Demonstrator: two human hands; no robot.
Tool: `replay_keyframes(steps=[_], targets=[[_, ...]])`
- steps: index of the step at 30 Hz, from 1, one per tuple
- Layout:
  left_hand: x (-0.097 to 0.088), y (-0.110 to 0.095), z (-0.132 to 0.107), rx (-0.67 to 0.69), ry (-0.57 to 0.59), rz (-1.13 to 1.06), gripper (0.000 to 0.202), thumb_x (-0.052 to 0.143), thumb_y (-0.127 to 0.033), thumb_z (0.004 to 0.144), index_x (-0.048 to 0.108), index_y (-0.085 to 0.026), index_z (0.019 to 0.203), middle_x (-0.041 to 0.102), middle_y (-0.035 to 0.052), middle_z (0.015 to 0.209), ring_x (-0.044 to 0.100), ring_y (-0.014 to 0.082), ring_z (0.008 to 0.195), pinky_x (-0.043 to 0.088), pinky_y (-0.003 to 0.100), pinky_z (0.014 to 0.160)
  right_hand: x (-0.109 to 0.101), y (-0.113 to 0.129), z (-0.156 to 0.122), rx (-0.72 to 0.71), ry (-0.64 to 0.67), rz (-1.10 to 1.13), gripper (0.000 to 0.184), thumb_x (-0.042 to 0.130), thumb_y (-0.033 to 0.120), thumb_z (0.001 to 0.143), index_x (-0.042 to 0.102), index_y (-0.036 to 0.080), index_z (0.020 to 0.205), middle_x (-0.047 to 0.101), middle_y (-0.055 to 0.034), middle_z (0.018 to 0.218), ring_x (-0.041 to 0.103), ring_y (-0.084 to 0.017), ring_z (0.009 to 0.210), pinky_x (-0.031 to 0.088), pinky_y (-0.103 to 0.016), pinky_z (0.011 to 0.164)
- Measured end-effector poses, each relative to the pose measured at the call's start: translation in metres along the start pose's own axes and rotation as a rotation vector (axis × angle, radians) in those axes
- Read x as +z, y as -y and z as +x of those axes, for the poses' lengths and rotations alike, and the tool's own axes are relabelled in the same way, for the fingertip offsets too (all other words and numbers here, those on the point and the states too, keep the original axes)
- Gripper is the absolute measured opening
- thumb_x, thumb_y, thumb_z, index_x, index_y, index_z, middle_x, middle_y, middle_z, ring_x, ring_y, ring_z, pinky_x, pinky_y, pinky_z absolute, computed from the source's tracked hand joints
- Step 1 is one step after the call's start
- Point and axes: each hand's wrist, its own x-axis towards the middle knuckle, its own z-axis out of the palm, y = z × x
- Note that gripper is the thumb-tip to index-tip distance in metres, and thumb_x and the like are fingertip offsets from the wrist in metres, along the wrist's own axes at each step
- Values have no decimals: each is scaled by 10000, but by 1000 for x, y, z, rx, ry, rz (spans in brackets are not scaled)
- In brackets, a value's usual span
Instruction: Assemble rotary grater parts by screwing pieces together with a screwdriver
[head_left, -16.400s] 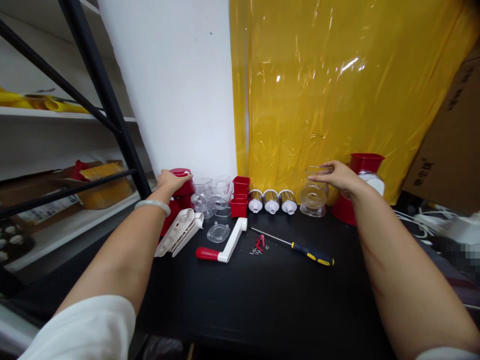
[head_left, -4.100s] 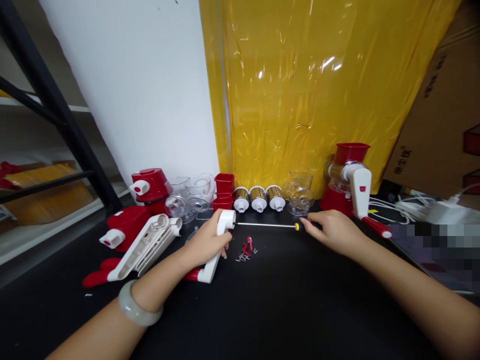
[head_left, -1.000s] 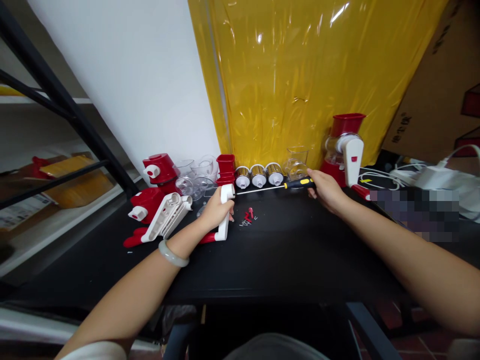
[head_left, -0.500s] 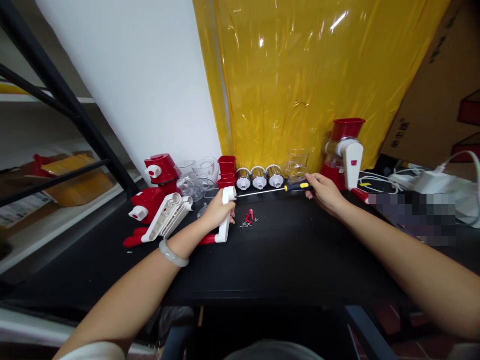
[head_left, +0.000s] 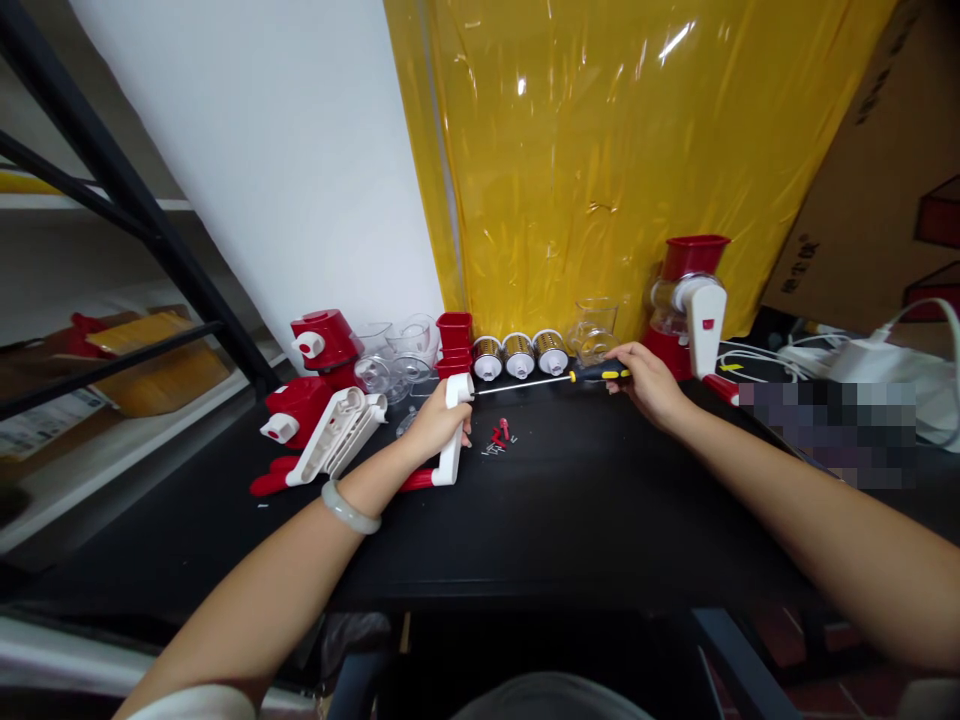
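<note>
My left hand is closed around a white crank handle with a red grip, held upright over the black table. In my right hand is a screwdriver with a black and yellow handle, its fingers closed on the handle's rear end. The long shaft points left, and its tip meets the head of the crank handle; the exact contact is too small to make out. Just right of my left hand lie small red parts and several loose screws.
Behind are three metal grater drums, red hoppers and clear plastic parts. Red bases and white crank pieces lie left. An assembled grater stands right, near white cables.
The fingers of my right hand have shifted slightly on the screwdriver handle. My left hand and the crank handle stay nearly in place.
</note>
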Motion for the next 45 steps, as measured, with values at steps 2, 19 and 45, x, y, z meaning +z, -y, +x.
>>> replay_keyframes(steps=[2,19,45], targets=[[0,0,-1,18,-5,25,392,524,-141,667,417,-215,1036,546,-99,535,552,153,374,480,252,398,-3,2,0,2,23,-88,493,598,733,805,599,240,802,589,10,571,560,-158,482,479,-295,475],[-2,-2,-6,103,-29,153,327,544,-125,700,441,-232,992,565,-87,551,591,176,402,481,260,412,-11,0,1,-42,23,-268,533,598,754,813,531,235,712,464,52,479,438,-118,414,310,-244,412],[-4,-5,-3,73,-54,125,354,544,-114,689,437,-228,1007,546,-92,543,589,169,404,463,238,405,-9,0,5,-144,-19,-79,421,822,589,690,682,236,872,718,-45,917,673,-205,812,590,-344,711]])
